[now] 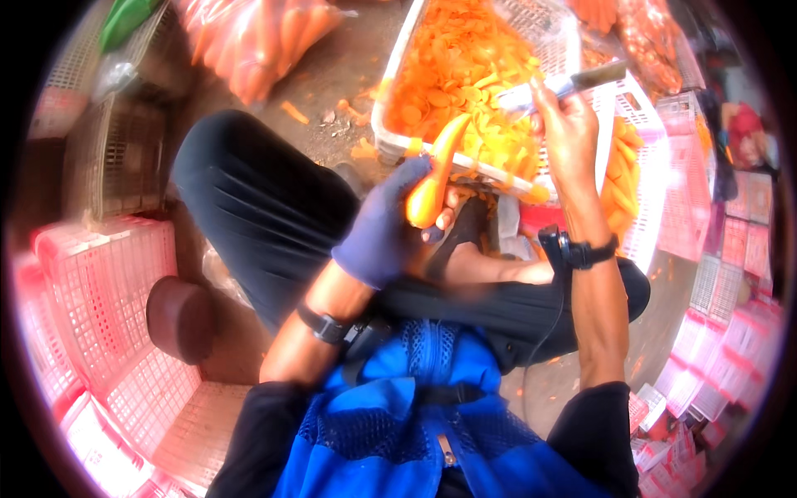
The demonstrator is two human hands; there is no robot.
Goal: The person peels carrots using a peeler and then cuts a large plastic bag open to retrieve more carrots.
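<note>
My left hand [383,221], in a dark bluish glove with bare fingertips, grips an orange carrot [443,162] that looks peeled. Its thin end points up over the near rim of a white plastic crate [387,106]. Carrot peelings [442,81] heap inside that crate. Bare apart from a strap at the wrist, my right hand [570,134] holds a bladed hand tool [594,76] above the crate's right side. Motion blurs the tool, so I cannot tell whether it is a knife or a peeler. The tool and the carrot are apart.
Peeled carrots [621,180] lie in another white crate [650,193] at the right. A clear plastic bag of carrots [261,46] rests on the floor ahead. Pink crates [112,292] and a brown rounded object [180,320] stand at left; stacked crates [716,348] line the right.
</note>
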